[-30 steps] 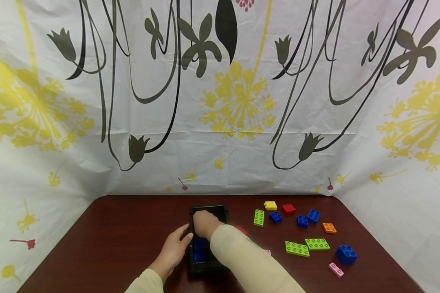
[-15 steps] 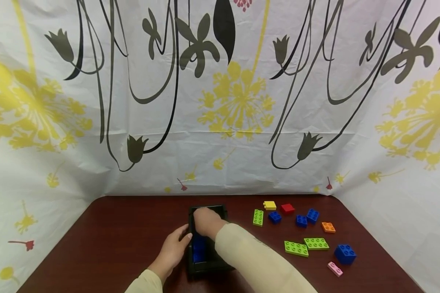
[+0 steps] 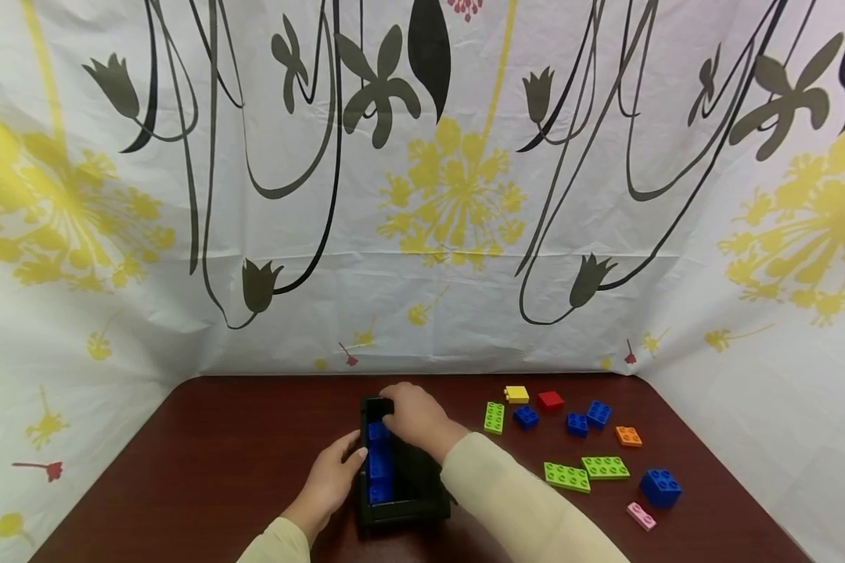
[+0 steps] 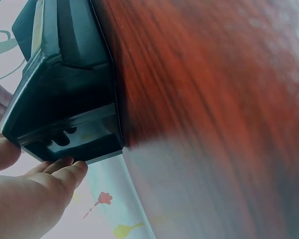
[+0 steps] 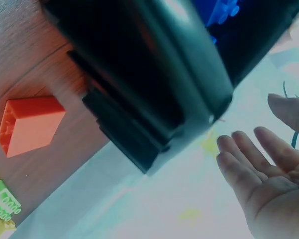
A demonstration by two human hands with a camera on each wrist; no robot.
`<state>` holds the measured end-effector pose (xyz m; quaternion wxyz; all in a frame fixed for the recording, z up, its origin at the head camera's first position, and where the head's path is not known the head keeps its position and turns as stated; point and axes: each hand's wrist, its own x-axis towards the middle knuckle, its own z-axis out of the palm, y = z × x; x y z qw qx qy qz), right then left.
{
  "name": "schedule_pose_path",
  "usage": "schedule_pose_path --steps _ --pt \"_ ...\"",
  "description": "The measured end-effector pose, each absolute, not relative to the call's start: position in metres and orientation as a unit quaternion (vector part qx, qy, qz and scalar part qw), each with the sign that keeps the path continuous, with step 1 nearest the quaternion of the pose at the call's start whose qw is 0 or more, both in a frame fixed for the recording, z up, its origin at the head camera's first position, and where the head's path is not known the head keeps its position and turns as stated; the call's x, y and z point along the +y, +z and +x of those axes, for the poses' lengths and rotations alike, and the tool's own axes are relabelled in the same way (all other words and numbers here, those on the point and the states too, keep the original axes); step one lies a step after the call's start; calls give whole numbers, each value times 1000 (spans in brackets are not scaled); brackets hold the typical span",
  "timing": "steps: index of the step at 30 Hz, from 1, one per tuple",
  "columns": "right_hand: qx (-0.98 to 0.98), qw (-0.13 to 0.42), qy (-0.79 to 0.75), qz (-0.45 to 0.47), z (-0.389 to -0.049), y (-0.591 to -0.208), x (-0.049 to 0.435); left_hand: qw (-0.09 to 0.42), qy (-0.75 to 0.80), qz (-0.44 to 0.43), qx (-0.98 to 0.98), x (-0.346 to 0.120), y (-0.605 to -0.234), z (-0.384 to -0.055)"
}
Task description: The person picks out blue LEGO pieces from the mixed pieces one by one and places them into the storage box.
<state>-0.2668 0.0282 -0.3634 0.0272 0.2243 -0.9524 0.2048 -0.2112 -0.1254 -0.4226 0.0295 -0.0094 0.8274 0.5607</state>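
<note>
Left: the left grip (image 3: 329,478), fingers extended, rests against the outer wall of a black bin (image 3: 404,513) on the counter (image 3: 253,438). Centre: the bin, probably light, stiff and slick, is best held by opposite walls; blue bricks (image 3: 380,463) along its inner left side look rigid, best pinched across their sides. Right: the right grip (image 3: 420,418), empty, fingers spread apart, lies over the bin's far end, near the farthest visible brick.

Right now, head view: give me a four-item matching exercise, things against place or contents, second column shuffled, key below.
1 left hand
2 black bin
3 pink brick
4 yellow brick

A left of a red brick
B at the bin's left side
C has blue bricks inside
D beside the large blue brick

Pairs: 1-B, 2-C, 3-D, 4-A
</note>
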Motion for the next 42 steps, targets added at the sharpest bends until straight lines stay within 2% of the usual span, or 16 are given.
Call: schedule_pose_path --steps 12,23,42 --pt "-927 115 300 192 -266 -353 64 7 553 -5 833 -124 -424 -209" --pt "-915 168 337 144 -277 -369 102 2 551 -5 835 -123 -427 -210" --pt "-955 136 259 55 -296 -403 165 6 557 -10 830 -122 -426 -209"
